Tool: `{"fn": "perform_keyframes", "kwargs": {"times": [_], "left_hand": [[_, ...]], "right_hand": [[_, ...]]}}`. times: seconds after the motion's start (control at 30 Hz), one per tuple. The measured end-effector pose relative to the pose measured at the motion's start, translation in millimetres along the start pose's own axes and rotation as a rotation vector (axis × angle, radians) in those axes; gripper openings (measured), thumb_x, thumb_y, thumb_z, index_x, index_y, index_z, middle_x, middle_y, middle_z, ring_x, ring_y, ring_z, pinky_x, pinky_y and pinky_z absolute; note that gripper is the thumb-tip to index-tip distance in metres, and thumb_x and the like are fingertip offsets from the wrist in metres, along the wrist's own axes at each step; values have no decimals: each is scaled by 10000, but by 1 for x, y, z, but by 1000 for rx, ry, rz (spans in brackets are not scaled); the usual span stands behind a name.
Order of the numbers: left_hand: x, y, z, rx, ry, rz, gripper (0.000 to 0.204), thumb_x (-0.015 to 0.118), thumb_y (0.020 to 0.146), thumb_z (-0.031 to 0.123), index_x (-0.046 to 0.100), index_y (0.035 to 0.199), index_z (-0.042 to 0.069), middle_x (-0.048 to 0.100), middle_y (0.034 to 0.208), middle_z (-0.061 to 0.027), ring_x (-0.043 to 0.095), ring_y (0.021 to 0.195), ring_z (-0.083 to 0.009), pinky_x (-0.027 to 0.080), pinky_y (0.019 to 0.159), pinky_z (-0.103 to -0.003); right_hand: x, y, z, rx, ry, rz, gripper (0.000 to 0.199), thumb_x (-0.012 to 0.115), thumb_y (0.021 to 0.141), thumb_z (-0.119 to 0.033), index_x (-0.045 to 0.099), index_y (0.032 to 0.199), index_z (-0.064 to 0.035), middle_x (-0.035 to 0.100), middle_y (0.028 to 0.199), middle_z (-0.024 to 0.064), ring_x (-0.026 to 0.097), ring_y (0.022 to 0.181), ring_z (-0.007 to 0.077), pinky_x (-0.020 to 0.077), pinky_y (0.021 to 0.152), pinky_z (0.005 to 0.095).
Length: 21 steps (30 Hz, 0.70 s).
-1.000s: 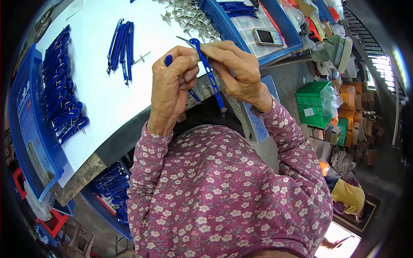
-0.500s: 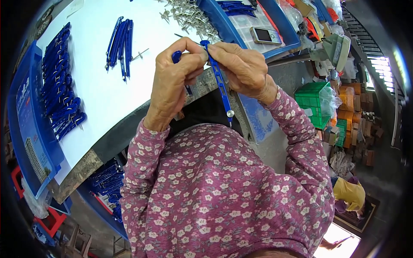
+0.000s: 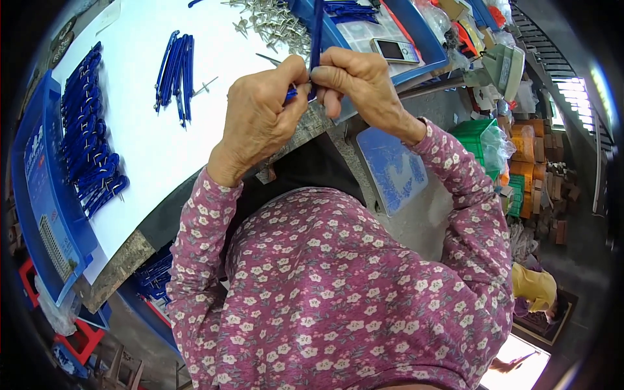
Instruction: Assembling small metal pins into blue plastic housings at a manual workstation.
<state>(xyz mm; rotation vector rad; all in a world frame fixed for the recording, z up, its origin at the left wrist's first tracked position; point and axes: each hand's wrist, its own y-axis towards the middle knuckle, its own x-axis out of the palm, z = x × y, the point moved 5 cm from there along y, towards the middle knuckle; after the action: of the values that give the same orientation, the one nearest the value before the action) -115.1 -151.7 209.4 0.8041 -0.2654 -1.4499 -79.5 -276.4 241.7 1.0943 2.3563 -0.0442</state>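
Note:
A narrow blue plastic strip [image 3: 317,36] stands upright between my hands, its upper part pointing away from me over the table. My right hand [image 3: 364,84] pinches it near its lower end with thumb and forefinger. My left hand [image 3: 263,117] is closed right beside it, fingertips meeting the right ones, with another blue piece [image 3: 290,95] showing between its fingers. What the fingertips touch is hidden. Beyond my hands lies a heap of silver metal pins with flat round heads [image 3: 276,23]. Left of them rests a small bunch of blue strips [image 3: 175,71] beside a single pin [image 3: 206,86].
A long row of blue strips with metal pins [image 3: 91,136] lies beside the blue tray [image 3: 49,195] at the left. Another blue tray [image 3: 426,55] at the right holds a mobile phone [image 3: 395,51]. A blue stool [image 3: 390,170] and green crate [image 3: 478,140] stand at right; a person in yellow [image 3: 534,286] is lower right.
The blue strip, which hung toward my lap with a metal pin at its lower end, now points up and away. My right hand has turned and risen slightly; my left has tilted inward.

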Motion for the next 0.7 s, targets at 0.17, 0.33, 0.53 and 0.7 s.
{"fn": "perform_keyframes", "kwargs": {"times": [0.17,0.33,0.53,0.7], "left_hand": [[2,0,8,215,235,-35,115,573,707,61,496,791,68,529,568,-68,544,515,-231,420,485,-346],[2,-1,7,279,269,5,68,567,754,44,499,757,52,508,553,-71,507,466,-201,382,448,-322],[-3,3,13,299,359,40,94,576,759,52,484,773,58,492,559,-75,505,489,-214,380,467,-330],[-7,7,17,296,443,60,144,587,741,79,485,841,63,523,575,-71,551,523,-212,424,483,-325]], "right_hand": [[2,3,17,164,154,-75,260,512,880,-205,568,726,-3,502,493,3,500,416,50,371,373,156],[9,6,31,409,248,-64,311,524,859,-293,521,690,-31,410,464,-18,380,363,55,355,347,176],[8,13,26,541,366,-108,284,509,859,-290,524,713,-47,352,474,-43,327,364,56,373,353,208],[1,18,16,487,391,-131,240,497,879,-236,563,872,-5,399,572,-48,373,413,28,419,371,186]]}}
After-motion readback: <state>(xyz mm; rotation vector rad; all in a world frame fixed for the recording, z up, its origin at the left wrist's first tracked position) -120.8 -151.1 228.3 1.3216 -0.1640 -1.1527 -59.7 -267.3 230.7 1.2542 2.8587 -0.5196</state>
